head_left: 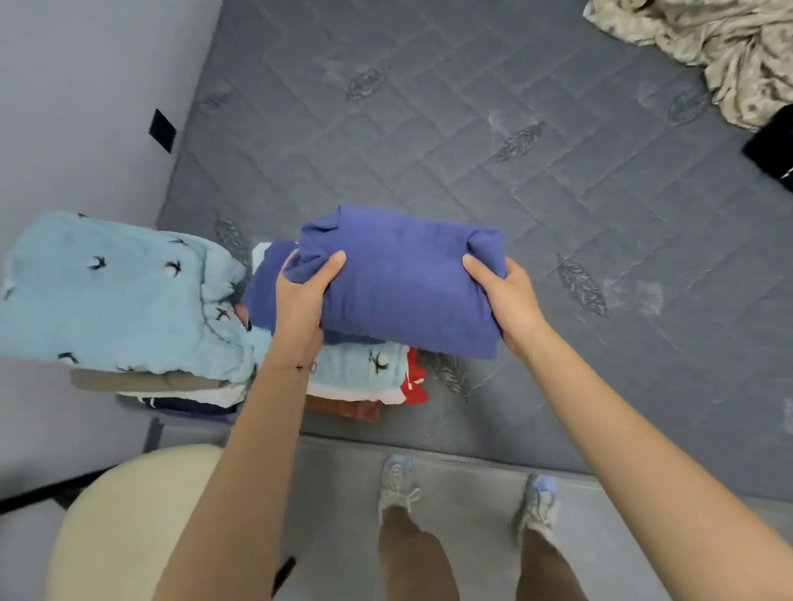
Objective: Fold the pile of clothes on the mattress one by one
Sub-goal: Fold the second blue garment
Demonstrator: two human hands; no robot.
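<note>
While both hands are carrying the folded blue garment (pixel 407 276) just above the near-left part of the mattress (pixel 465 107), the left hand (pixel 305 302) is gripping its left edge, thumb on top and fingers curled underneath. The right hand (pixel 502 293) is clamping the right edge the same way. The bundle is looking thick and squared, with a little bunching at each top corner, so the folding of this piece is appearing done. The step in hand is, by my reading, setting it down on the short stack (pixel 367 382) lying directly below the left hand, where another blue piece, a light blue one, a red one and a brown one are showing in layers.

To do that well, the hands should be lowering the bundle flat, both sides level, so the layers are not sliding open. The fingers underneath should be slipping out sideways only once the weight is resting on the stack. Lining its edges up with the pieces below is worth the care, since the stack is sitting near the mattress edge.

A taller stack topped by a light blue cloth (pixel 103 297) is standing just left of it. The unfolded pile (pixel 718 29), beige patterned cloth with a dark garment (pixel 783 151) beside it, is lying well apart at the far right.
</note>
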